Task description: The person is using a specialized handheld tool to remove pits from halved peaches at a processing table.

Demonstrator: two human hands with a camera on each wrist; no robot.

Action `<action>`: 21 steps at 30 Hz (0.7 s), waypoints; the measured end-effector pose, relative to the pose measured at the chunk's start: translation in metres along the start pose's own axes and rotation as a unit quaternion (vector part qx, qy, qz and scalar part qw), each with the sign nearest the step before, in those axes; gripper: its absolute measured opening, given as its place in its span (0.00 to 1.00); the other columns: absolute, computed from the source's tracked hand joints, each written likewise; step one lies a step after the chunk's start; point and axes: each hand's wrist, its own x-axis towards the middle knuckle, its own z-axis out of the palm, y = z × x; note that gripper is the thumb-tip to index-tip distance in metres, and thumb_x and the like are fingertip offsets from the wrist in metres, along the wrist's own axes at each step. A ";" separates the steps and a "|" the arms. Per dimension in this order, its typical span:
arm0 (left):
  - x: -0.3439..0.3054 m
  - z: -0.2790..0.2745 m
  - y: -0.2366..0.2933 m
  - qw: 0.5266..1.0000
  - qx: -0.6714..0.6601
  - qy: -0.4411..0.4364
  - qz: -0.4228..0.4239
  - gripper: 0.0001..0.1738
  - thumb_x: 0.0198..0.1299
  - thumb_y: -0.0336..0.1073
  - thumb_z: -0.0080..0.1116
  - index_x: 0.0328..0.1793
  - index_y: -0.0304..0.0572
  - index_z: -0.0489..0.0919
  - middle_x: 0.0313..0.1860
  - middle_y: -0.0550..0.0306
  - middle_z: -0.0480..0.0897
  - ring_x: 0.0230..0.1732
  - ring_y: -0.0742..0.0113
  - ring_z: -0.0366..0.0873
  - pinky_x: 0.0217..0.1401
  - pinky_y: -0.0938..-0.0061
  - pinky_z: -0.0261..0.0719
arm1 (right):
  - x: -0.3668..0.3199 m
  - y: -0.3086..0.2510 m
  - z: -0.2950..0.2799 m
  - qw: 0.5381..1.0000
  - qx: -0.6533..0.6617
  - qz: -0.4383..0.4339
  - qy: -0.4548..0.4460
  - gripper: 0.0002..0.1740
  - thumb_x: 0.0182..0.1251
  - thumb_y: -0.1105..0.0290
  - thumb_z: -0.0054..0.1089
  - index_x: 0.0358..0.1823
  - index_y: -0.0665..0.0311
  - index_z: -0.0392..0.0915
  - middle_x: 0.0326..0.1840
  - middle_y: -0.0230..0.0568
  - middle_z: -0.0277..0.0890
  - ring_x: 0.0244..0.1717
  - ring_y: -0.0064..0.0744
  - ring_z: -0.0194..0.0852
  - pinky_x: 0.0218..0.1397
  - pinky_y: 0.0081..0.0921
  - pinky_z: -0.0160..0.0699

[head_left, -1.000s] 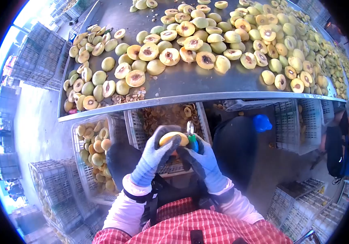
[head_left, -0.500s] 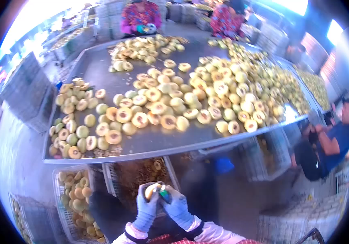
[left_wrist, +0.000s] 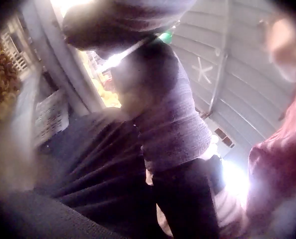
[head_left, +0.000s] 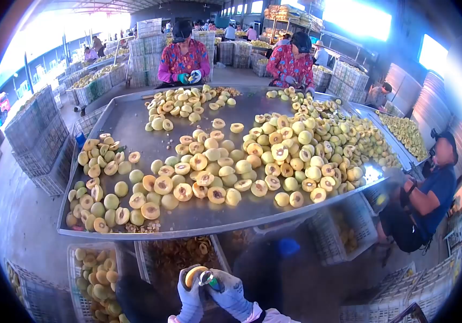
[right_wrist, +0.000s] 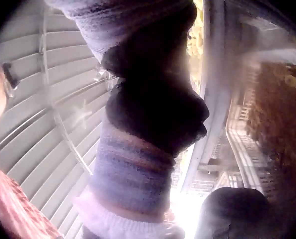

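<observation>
In the head view both gloved hands are close together, low in front of the body. My left hand (head_left: 189, 296) grips a yellow stone-fruit half (head_left: 195, 275), likely a peach. The right hand (head_left: 231, 296) holds a small pitting tool (head_left: 214, 284) with a green handle and a shiny metal end, which lies right at the fruit. In the left wrist view the tool's green handle (left_wrist: 165, 37) peeks out past dark-palmed glove fingers. Gloves fill much of the right wrist view, and the fruit is hidden there.
Many halved fruits (head_left: 209, 177) lie on a metal table (head_left: 198, 232) ahead. Below its edge stand a crate of fruit halves (head_left: 99, 288) and a crate of brown scraps (head_left: 179, 255). Two people (head_left: 185, 59) work across the table; another person (head_left: 430, 188) sits at the right.
The head view has tilted up, so table and hands sit lower in it and the people opposite show. Both hands still hold the fruit half and tool together.
</observation>
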 end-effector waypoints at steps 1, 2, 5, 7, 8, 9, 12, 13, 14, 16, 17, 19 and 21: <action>-0.003 -0.001 0.006 0.999 -0.008 0.013 -0.051 0.13 0.62 0.34 0.60 0.50 0.36 0.76 0.44 0.53 0.82 0.44 0.69 0.78 0.52 0.75 0.76 | -0.002 -0.003 -0.001 1.000 -0.001 0.003 -0.005 0.14 0.57 0.72 0.67 0.45 0.64 0.79 0.38 0.48 0.81 0.38 0.46 0.83 0.41 0.31 0.81; -0.003 0.003 0.013 0.996 -0.049 0.031 -0.067 0.12 0.63 0.34 0.60 0.49 0.36 0.77 0.42 0.54 0.81 0.43 0.69 0.78 0.50 0.75 0.77 | -0.002 -0.011 -0.004 0.999 0.035 0.008 -0.024 0.14 0.57 0.72 0.66 0.45 0.64 0.79 0.37 0.47 0.81 0.38 0.44 0.83 0.41 0.31 0.80; 0.012 -0.004 0.016 0.990 -0.101 0.017 -0.094 0.13 0.65 0.35 0.58 0.51 0.36 0.76 0.45 0.55 0.80 0.45 0.69 0.78 0.51 0.75 0.78 | -0.005 -0.023 -0.008 0.986 0.151 0.017 -0.066 0.11 0.57 0.76 0.67 0.41 0.66 0.79 0.36 0.42 0.80 0.37 0.34 0.82 0.42 0.26 0.78; 0.014 -0.007 0.024 0.988 -0.132 0.024 -0.071 0.14 0.67 0.38 0.56 0.53 0.36 0.75 0.46 0.55 0.80 0.46 0.70 0.77 0.52 0.76 0.77 | -0.001 -0.018 -0.011 0.976 0.196 0.064 -0.076 0.09 0.62 0.73 0.64 0.41 0.65 0.75 0.33 0.40 0.77 0.35 0.26 0.77 0.39 0.25 0.75; 0.014 -0.002 0.034 0.988 -0.134 0.032 -0.068 0.15 0.68 0.39 0.54 0.54 0.37 0.75 0.47 0.55 0.79 0.47 0.70 0.77 0.53 0.76 0.77 | -0.001 -0.020 -0.011 0.974 0.176 0.110 -0.089 0.07 0.64 0.72 0.61 0.40 0.66 0.74 0.31 0.41 0.76 0.33 0.26 0.77 0.37 0.25 0.74; 0.011 -0.001 0.040 0.989 -0.126 0.031 -0.075 0.17 0.69 0.41 0.53 0.55 0.37 0.75 0.48 0.55 0.79 0.48 0.70 0.77 0.53 0.76 0.76 | -0.001 -0.021 -0.010 0.970 0.154 0.155 -0.104 0.06 0.67 0.71 0.58 0.39 0.66 0.74 0.29 0.42 0.76 0.31 0.26 0.77 0.34 0.25 0.73; 0.005 -0.006 0.034 0.998 -0.039 0.001 -0.048 0.19 0.69 0.45 0.53 0.56 0.37 0.75 0.48 0.55 0.79 0.49 0.71 0.76 0.54 0.77 0.75 | -0.012 -0.015 0.001 0.983 0.110 0.093 -0.118 0.08 0.69 0.68 0.52 0.41 0.67 0.71 0.29 0.54 0.73 0.31 0.57 0.76 0.32 0.36 0.71; 0.001 -0.003 0.038 0.997 -0.047 0.014 -0.059 0.21 0.69 0.46 0.53 0.56 0.37 0.75 0.48 0.55 0.79 0.48 0.71 0.77 0.53 0.77 0.76 | -0.016 -0.013 0.004 0.985 0.093 0.089 -0.119 0.08 0.69 0.68 0.52 0.41 0.67 0.71 0.29 0.54 0.73 0.31 0.58 0.75 0.32 0.37 0.71; 0.002 -0.005 0.036 0.997 -0.047 0.014 -0.055 0.21 0.68 0.47 0.54 0.56 0.37 0.75 0.48 0.55 0.79 0.47 0.71 0.77 0.52 0.77 0.76 | -0.016 -0.011 0.006 0.987 0.073 0.079 -0.118 0.08 0.69 0.68 0.52 0.41 0.67 0.71 0.28 0.55 0.72 0.31 0.59 0.74 0.32 0.39 0.71; -0.001 -0.003 0.029 0.996 -0.046 0.042 -0.064 0.21 0.68 0.47 0.54 0.56 0.37 0.75 0.48 0.55 0.79 0.46 0.70 0.77 0.51 0.77 0.76 | -0.019 -0.004 0.007 0.985 0.073 0.098 -0.118 0.08 0.69 0.68 0.51 0.41 0.67 0.71 0.28 0.56 0.72 0.31 0.58 0.74 0.32 0.39 0.71; -0.002 0.000 0.027 0.995 -0.056 0.048 -0.067 0.20 0.67 0.46 0.55 0.56 0.38 0.75 0.47 0.55 0.79 0.46 0.70 0.77 0.51 0.77 0.77 | -0.020 -0.001 0.009 0.985 0.072 0.106 -0.118 0.08 0.69 0.68 0.51 0.41 0.67 0.70 0.28 0.56 0.72 0.31 0.58 0.74 0.32 0.40 0.71; -0.003 0.001 0.022 0.996 -0.040 0.051 -0.064 0.19 0.67 0.45 0.55 0.54 0.38 0.75 0.47 0.55 0.79 0.46 0.70 0.77 0.51 0.77 0.77 | -0.022 0.006 0.013 0.982 0.104 0.109 -0.116 0.08 0.69 0.68 0.51 0.41 0.67 0.70 0.28 0.56 0.72 0.31 0.58 0.74 0.32 0.40 0.71; -0.001 0.000 0.017 0.997 -0.029 0.041 -0.063 0.18 0.67 0.44 0.56 0.54 0.38 0.75 0.47 0.55 0.79 0.46 0.70 0.77 0.51 0.77 0.77 | -0.022 0.011 0.011 0.976 0.126 0.115 -0.134 0.10 0.70 0.68 0.50 0.43 0.69 0.71 0.29 0.57 0.73 0.31 0.55 0.75 0.33 0.37 0.71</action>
